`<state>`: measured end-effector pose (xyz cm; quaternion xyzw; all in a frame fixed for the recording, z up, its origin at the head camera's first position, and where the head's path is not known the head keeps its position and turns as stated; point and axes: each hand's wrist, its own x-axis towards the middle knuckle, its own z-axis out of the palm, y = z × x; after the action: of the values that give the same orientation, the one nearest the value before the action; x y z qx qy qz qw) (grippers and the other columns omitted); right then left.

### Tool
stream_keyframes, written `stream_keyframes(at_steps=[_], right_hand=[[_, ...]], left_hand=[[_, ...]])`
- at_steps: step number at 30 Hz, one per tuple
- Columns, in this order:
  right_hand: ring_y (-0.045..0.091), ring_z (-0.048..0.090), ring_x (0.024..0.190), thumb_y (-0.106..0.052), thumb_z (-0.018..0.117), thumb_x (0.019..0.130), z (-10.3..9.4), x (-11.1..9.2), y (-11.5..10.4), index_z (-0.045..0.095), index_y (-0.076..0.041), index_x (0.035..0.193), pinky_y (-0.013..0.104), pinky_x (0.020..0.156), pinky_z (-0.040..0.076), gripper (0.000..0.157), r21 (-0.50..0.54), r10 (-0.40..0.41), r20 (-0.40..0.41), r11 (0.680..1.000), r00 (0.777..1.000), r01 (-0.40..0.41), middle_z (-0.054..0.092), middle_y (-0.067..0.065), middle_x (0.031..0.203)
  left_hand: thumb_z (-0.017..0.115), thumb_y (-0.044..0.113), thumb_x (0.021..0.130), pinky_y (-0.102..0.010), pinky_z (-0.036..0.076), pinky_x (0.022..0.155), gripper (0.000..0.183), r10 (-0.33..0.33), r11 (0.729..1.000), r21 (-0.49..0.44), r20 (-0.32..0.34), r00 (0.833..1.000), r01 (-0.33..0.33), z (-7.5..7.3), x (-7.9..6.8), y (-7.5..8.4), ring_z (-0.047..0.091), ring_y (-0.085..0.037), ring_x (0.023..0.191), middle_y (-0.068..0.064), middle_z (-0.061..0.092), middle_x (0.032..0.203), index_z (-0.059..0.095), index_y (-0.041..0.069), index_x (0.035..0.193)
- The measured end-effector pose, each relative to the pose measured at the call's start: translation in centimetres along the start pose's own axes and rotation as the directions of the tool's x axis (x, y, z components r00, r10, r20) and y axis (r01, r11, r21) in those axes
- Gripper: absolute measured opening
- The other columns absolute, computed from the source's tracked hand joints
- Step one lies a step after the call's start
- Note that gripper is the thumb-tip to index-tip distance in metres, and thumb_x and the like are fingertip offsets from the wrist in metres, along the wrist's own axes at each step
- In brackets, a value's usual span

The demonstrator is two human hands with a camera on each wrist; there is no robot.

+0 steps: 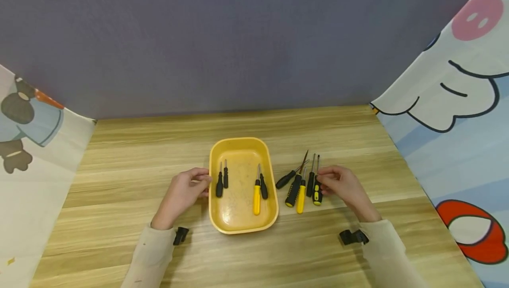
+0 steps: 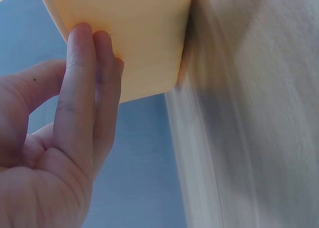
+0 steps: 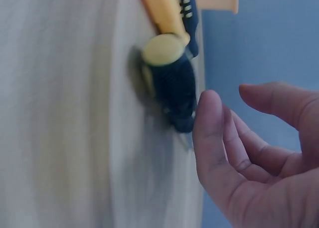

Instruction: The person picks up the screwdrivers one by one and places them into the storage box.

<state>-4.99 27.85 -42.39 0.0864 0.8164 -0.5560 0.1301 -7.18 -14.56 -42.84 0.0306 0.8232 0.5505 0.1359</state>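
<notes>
Black with yellow patches and a yellowish butt, the nearest screwdriver [image 1: 317, 195] lies on the table right beside my right hand [image 1: 344, 187], its shaft pointing away from me. That hand is loosely spread: thumb well apart from the bent fingers, nothing held between them. One fingertip is at the handle's side; whether it touches, I cannot tell.

Just left of it lies a slim black screwdriver [image 1: 310, 183], then a yellow-handled screwdriver [image 1: 301, 197], then a thick black screwdriver [image 1: 293, 191] with a dark shaft. Leftmost, a short black screwdriver [image 1: 285, 180] slants, its shaft crossing near the thick one's.

Beside this group stands a yellow tray [image 1: 242, 228]. My left hand [image 1: 184, 192] holds its left rim, the fingers nearly straight along the outer wall and the thumb at the top edge, its tip hidden in the wrist view. Inside, two black screwdrivers [image 1: 219, 186] lie toward the left; toward the right lie another yellow screwdriver [image 1: 256, 199] and a black one [image 1: 263, 188] just beside it.

Under everything is a wood-grain table [image 1: 159, 142]. Pale sleeves [image 1: 150, 250] cover my forearms. Beyond rises a grey wall [image 1: 222, 45], with cartoon-printed sheets [image 1: 457, 115] on both sides.
</notes>
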Motion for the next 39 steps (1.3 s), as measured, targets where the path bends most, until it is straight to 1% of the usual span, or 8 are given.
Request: stream_keyframes(at_steps=[3,7,10,17,22,29,39], right_hand=[[0.023,0.069,0.076,-0.004,0.064,0.096,-0.1,0.0,0.8,0.055,0.016,0.124,0.041,0.073,0.064,0.036,0.003,0.032,-0.029,0.999,0.999,-0.032,0.066,0.025,0.106],[0.020,0.069,0.075,-0.005,0.065,0.096,0.0,0.2,1.7,0.057,0.014,0.123,0.038,0.071,0.065,0.034,0.007,0.064,-0.047,0.998,0.997,-0.064,0.068,0.019,0.101],[0.019,0.068,0.074,-0.006,0.066,0.096,0.2,0.4,2.1,0.056,0.014,0.123,0.037,0.069,0.065,0.035,0.005,0.075,-0.056,0.997,0.996,-0.074,0.067,0.018,0.100],[0.021,0.067,0.075,-0.011,0.068,0.095,0.4,0.3,2.1,0.054,0.011,0.123,0.035,0.068,0.064,0.038,-0.029,0.096,-0.078,0.995,0.992,-0.099,0.064,0.017,0.101],[0.021,0.067,0.075,-0.014,0.072,0.093,0.6,0.4,2.2,0.053,0.009,0.124,0.034,0.068,0.064,0.043,-0.057,0.105,-0.090,0.992,0.990,-0.111,0.066,0.017,0.102],[0.020,0.068,0.073,-0.019,0.074,0.092,0.8,0.5,2.1,0.054,0.010,0.125,0.032,0.065,0.064,0.048,-0.110,0.124,-0.105,0.985,0.987,-0.136,0.068,0.017,0.103],[0.020,0.069,0.073,-0.017,0.073,0.093,0.9,0.6,2.0,0.056,0.011,0.124,0.032,0.065,0.064,0.045,-0.136,0.116,-0.108,0.982,0.987,-0.131,0.068,0.017,0.102]], left_hand=[[0.063,0.006,0.098,-0.034,0.064,0.069,0.031,-0.001,1.000,-0.001,0.000,1.000,0.001,0.0,0.0,-0.1,0.072,-0.023,0.080,-0.017,0.068,0.105,0.062,-0.008,0.126],[0.063,0.006,0.098,-0.034,0.064,0.069,0.032,-0.001,1.000,-0.002,-0.001,1.000,0.001,0.0,0.0,0.0,0.072,-0.022,0.080,-0.017,0.068,0.105,0.062,-0.008,0.126],[0.063,0.006,0.097,-0.034,0.064,0.069,0.032,0.000,1.000,-0.004,-0.003,1.000,0.000,0.0,0.0,0.0,0.072,-0.023,0.080,-0.017,0.068,0.105,0.062,-0.008,0.126],[0.063,0.005,0.098,-0.033,0.064,0.070,0.032,-0.010,1.000,-0.013,0.002,1.000,0.010,0.0,0.0,0.1,0.072,-0.023,0.082,-0.018,0.067,0.107,0.061,-0.008,0.127],[0.062,0.006,0.098,-0.032,0.064,0.071,0.032,-0.011,1.000,-0.019,0.004,1.000,0.011,0.0,0.0,0.0,0.072,-0.023,0.083,-0.018,0.067,0.107,0.061,-0.008,0.127],[0.062,0.006,0.098,-0.033,0.064,0.070,0.032,-0.006,1.000,-0.020,0.007,1.000,0.006,-0.1,0.0,0.1,0.072,-0.023,0.082,-0.018,0.067,0.107,0.061,-0.008,0.127],[0.063,0.008,0.098,-0.033,0.064,0.069,0.032,-0.012,1.000,-0.014,0.008,1.000,0.012,-0.2,-0.1,0.3,0.072,-0.022,0.078,-0.017,0.067,0.107,0.061,-0.007,0.127]])
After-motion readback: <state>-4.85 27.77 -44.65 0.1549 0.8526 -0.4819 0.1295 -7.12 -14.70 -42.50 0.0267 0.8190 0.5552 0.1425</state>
